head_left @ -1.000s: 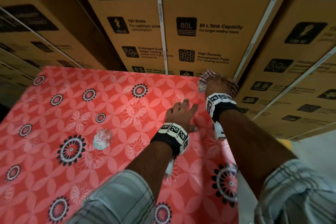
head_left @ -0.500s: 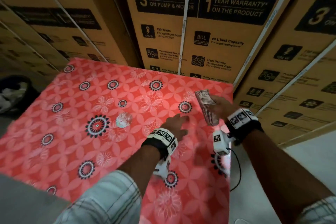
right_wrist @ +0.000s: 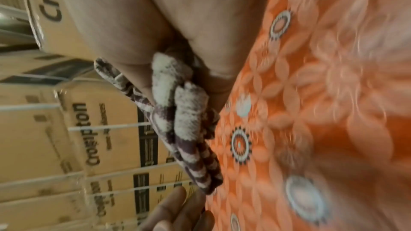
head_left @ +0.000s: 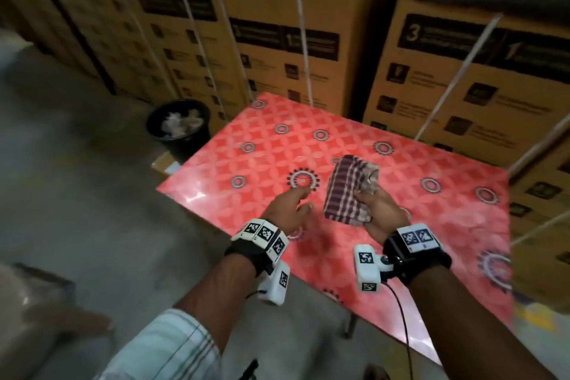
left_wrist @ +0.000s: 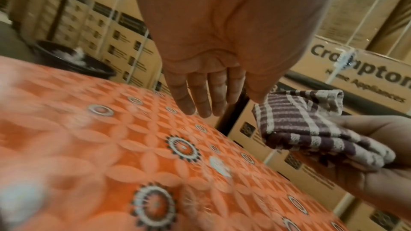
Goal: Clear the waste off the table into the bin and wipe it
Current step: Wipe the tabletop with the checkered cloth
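The table [head_left: 401, 225] carries a red flowered cover. My right hand [head_left: 374, 210] grips a folded purple-and-white checked cloth [head_left: 347, 194] and holds it just above the middle of the table. The cloth [right_wrist: 177, 126] hangs bunched from that hand in the right wrist view. My left hand [head_left: 299, 203] hovers beside the cloth on its left, fingers [left_wrist: 200, 99] straight and holding nothing. A black bin [head_left: 179, 123] with white crumpled waste inside stands on the floor off the table's far left corner. A pale blurred blotch [left_wrist: 220, 166] lies on the cover; I cannot tell whether it is waste or glare.
Tall stacked cardboard appliance boxes [head_left: 293, 49] with white straps wall in the table's far and right sides. A small flat box [head_left: 165, 163] lies on the grey floor between bin and table. The grey floor [head_left: 77, 194] stretches to the left.
The right hand has carried the cloth from the table's far right edge to its middle and lifted it. The left hand has come off the cover. The view has pulled back, showing the bin.
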Action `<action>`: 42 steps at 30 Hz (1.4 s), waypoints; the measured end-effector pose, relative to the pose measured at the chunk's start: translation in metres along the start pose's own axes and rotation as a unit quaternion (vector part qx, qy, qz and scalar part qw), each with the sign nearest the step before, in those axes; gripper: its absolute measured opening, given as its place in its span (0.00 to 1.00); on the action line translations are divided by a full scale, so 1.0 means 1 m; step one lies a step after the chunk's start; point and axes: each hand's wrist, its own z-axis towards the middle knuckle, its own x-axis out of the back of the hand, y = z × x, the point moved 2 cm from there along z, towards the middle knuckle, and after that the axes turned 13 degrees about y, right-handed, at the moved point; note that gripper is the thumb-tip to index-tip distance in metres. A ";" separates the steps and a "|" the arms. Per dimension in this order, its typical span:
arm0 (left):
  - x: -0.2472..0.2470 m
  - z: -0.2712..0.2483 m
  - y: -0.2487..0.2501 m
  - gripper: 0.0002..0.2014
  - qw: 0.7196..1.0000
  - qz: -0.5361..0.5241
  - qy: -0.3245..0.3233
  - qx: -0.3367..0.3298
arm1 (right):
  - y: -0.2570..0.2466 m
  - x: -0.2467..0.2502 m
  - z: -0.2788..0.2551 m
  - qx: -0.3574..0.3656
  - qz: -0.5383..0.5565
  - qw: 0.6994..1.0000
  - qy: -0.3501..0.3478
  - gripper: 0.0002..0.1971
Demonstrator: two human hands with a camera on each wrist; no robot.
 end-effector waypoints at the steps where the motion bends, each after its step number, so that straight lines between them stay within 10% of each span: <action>1: 0.021 -0.011 -0.015 0.23 1.000 0.000 0.009 0.007 | 0.011 -0.022 -0.005 -0.006 -0.005 1.000 -0.009 0.17; 12: 0.161 -0.074 -0.173 0.19 0.981 -0.005 0.129 0.148 | 0.116 -0.229 -0.019 0.018 -0.191 0.979 -0.075 0.15; 21: 0.242 -0.013 -0.301 0.14 0.970 0.072 0.103 0.209 | 0.184 -0.376 0.048 0.338 -0.509 0.773 -0.171 0.20; 30: 0.309 0.076 -0.391 0.15 0.958 0.114 0.080 0.252 | 0.208 -0.507 0.124 0.320 -0.698 0.601 -0.221 0.25; 42: 0.357 0.169 -0.540 0.17 0.968 0.110 -0.017 0.227 | 0.291 -0.643 0.222 0.230 -0.779 0.562 -0.154 0.24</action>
